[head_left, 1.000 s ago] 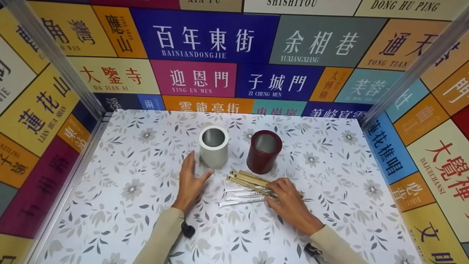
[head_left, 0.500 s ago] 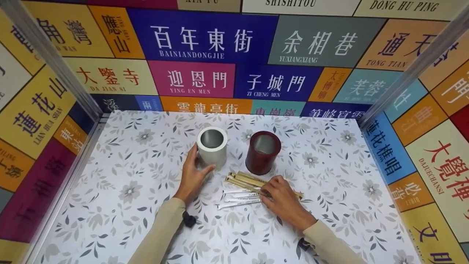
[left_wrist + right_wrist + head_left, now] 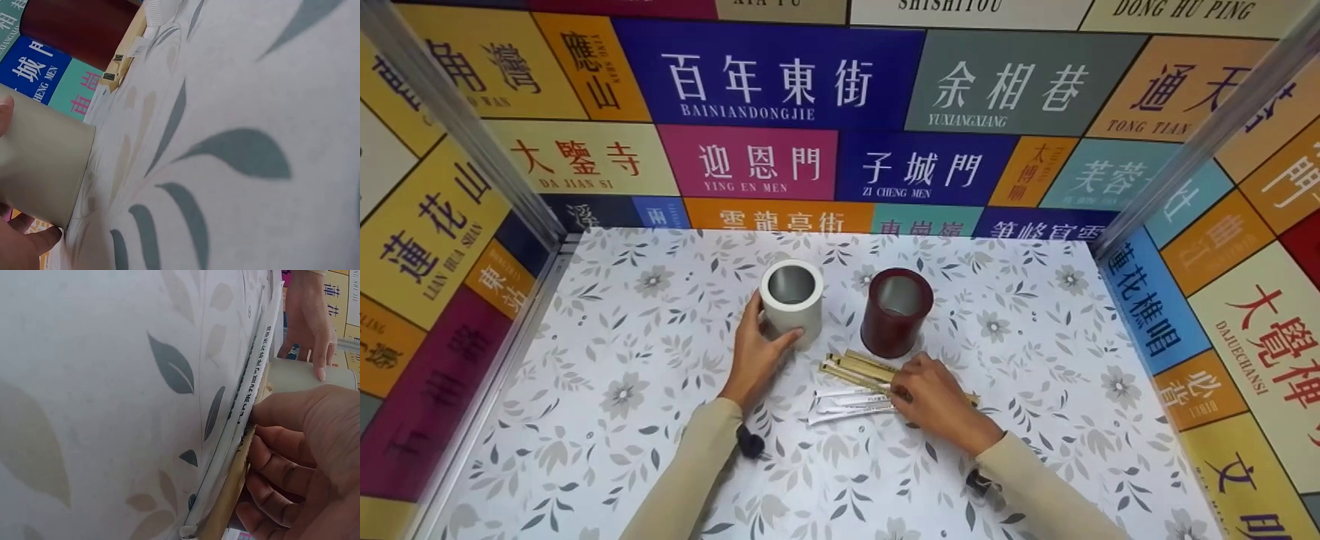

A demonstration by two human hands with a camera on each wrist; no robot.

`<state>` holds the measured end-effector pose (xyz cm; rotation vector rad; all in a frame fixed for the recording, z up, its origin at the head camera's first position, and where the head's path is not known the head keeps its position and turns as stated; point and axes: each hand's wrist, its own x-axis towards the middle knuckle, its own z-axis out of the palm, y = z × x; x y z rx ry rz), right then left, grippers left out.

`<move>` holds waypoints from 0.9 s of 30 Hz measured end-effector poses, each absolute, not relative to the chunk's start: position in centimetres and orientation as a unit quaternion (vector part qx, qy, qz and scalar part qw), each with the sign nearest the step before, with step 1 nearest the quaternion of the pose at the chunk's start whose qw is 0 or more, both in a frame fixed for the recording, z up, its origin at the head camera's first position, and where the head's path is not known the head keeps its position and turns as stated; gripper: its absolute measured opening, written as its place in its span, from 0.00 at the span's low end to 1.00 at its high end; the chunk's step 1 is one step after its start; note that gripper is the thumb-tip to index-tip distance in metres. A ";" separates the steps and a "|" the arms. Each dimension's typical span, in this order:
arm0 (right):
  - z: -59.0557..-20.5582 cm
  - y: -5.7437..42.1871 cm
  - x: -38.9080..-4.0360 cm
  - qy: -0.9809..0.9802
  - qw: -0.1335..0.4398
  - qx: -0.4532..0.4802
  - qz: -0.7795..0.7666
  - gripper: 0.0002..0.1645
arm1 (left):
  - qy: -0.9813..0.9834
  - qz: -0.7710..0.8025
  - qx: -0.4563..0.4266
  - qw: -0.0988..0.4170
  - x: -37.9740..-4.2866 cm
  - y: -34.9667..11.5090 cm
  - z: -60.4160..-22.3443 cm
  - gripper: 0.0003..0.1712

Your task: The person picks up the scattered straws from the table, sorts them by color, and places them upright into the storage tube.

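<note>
My left hand [image 3: 757,352] holds a white cylindrical canister [image 3: 793,315], upright and open-topped with a thick rim. Its thumb lies along the near side, the fingers round the left; the left wrist view shows the canister's lower wall [image 3: 45,163] between thumb and fingers. To the right stands a dark red canister [image 3: 894,322], also open at the top. In front of both lie several slim stick packets, gold ones [image 3: 859,367] behind white ones [image 3: 847,405]. My right hand [image 3: 937,397] pinches at their right part, its fingertips against a white packet [image 3: 253,377], partly hiding the bundle.
A white tabletop [image 3: 660,450] with a leaf and flower print lies beneath everything. Upright panels [image 3: 765,75] of coloured Chinese signs enclose the back and both sides, with metal posts [image 3: 1185,127] at the corners. Dark straps [image 3: 750,442] sit at the wrists.
My left hand has moved up to the white canister and now grips its side. The right hand has shifted left along the packets, and its fingers have drawn together over the white ones.
</note>
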<state>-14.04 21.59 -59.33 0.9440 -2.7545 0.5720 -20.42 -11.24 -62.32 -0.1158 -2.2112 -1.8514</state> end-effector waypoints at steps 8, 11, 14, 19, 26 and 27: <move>-58.2 21.6 -14.4 -0.916 0.089 0.330 0.208 0.06 | -0.761 -0.634 -0.038 0.133 -20.3 -11.1 -62.2 0.58; -57.3 21.3 -14.4 -0.913 0.085 0.324 0.235 0.05 | -0.762 -0.634 -0.032 0.130 -20.1 -11.1 -62.2 0.57; -56.2 20.8 -14.5 -0.909 0.074 0.311 0.267 0.04 | -0.765 -0.631 -0.027 0.125 -19.9 -11.1 -62.1 0.57; -54.3 19.9 -14.6 -0.898 0.044 0.287 0.330 0.05 | -0.767 -0.630 -0.026 0.123 -19.6 -11.2 -62.0 0.58; -51.8 18.8 -15.5 -0.853 0.005 0.270 0.448 0.05 | -0.764 -0.634 -0.037 0.113 -19.1 -11.1 -62.0 0.57; -51.4 18.6 -15.6 -0.846 0.004 0.268 0.460 0.06 | -0.763 -0.636 -0.040 0.113 -19.0 -11.0 -62.1 0.57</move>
